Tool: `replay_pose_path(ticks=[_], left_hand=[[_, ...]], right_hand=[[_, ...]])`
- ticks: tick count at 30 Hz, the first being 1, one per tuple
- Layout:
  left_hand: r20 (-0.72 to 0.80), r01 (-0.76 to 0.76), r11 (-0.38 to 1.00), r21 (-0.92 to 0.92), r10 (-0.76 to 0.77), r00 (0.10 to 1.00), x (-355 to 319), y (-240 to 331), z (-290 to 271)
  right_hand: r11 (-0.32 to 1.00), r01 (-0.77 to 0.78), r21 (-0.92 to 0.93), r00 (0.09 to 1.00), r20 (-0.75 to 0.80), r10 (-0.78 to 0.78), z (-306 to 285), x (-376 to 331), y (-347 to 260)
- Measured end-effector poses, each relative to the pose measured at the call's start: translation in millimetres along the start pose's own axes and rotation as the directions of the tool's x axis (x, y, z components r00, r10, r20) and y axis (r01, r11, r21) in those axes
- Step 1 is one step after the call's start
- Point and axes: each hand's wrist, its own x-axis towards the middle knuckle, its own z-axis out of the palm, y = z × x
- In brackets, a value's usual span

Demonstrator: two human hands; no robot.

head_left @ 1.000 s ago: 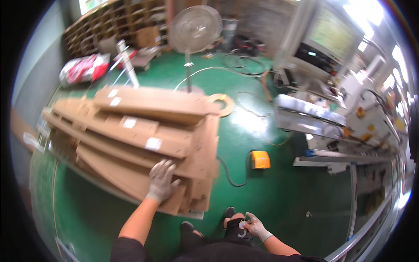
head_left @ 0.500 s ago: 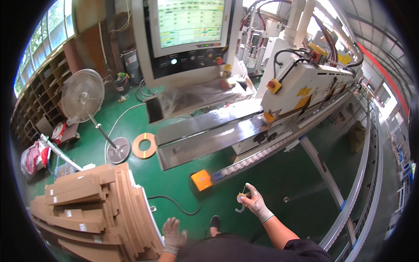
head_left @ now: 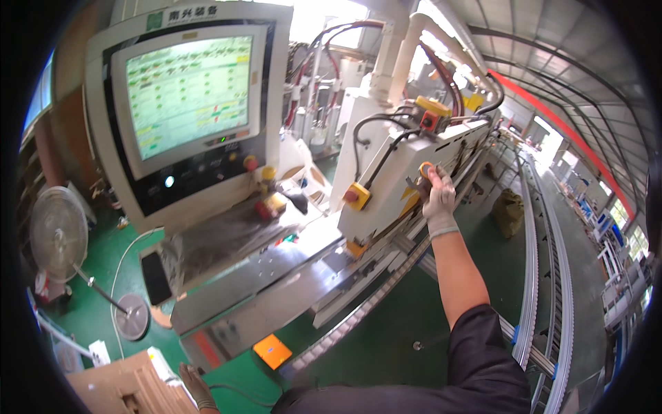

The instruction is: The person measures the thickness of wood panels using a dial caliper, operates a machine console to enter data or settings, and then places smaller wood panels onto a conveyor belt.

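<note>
Head view of the work at a long white machine [head_left: 386, 186]. We see the right hand [head_left: 438, 196], gloved, raised to the machine's side panel at about two o'clock from the picture's centre, its fingertips [head_left: 433, 176] closed about a small round orange knob [head_left: 426, 168] on the panel, touching it. The left hand [head_left: 196, 386], also gloved, hangs low at seven o'clock, fingers loosely curled and holding nothing, just beside the edge of a stack of cardboard sheets [head_left: 121, 390]. A control console with a lit green screen [head_left: 186, 93] stands at ten o'clock, a pedestal fan [head_left: 58, 234] at nine o'clock. We judge the step in hand to be the setting of this knob; the next move would call for a firm pinch and a measured turn or press.
</note>
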Motion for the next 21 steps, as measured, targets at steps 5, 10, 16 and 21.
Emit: replay_pose_path(ticks=[5,10,16,21], left_hand=[[0.196,-0.220,0.684,0.695,0.114,0.974,19,19,97],[0.196,-0.304,0.098,0.948,0.573,0.796,17,-18,26],[-0.004,-0.160,0.499,0.852,0.311,0.950,5,67,68],[-0.123,-0.022,0.754,0.657,0.136,0.983,15,27,24]], right_hand=[[0.928,0.239,-0.284,0.944,-0.156,-0.291,-87,219,6],[0.695,0.090,-0.713,0.974,-0.084,-0.212,16,257,80],[0.503,0.221,-0.835,0.935,0.034,-0.353,-18,248,53],[0.793,0.571,-0.211,0.821,0.132,-0.556,52,113,49]])
